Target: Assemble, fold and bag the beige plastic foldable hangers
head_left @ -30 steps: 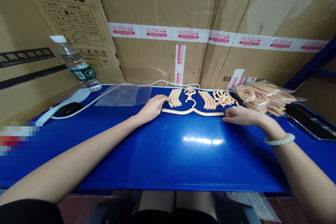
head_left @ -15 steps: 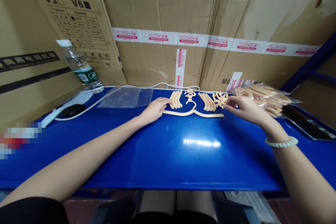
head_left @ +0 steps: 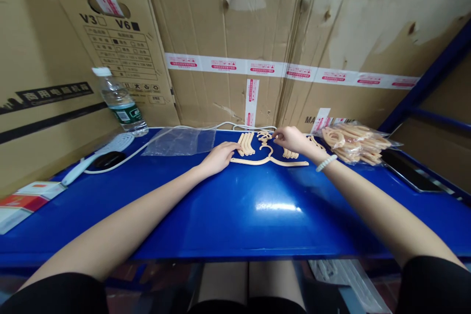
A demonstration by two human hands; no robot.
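My left hand (head_left: 221, 157) rests on the blue table, its fingertips at the lower left of a row of beige curved arm pieces (head_left: 247, 143). My right hand (head_left: 290, 140) hovers over a second row of arm pieces (head_left: 290, 154), fingers bent together beside a small pile of hook pieces (head_left: 263, 136); whether it pinches anything is too small to tell. Between my hands lies a hanger shape (head_left: 270, 159), with two arms spread and a hook above. More hook pieces (head_left: 316, 143) lie right of my right hand, partly hidden by it.
A plastic bag of beige pieces (head_left: 355, 142) and a phone (head_left: 412, 170) lie at the right. At the left are a flat clear bag (head_left: 180, 142), a water bottle (head_left: 123, 108), a hairbrush (head_left: 116, 143), a black mouse (head_left: 107, 160) and a box (head_left: 27, 201). Cardboard (head_left: 221, 88) stands behind.
My right hand has moved left from the right-hand hook pieces to above the right row of arm pieces, near the middle hooks. My left hand stays by the left row. The view has shifted slightly.
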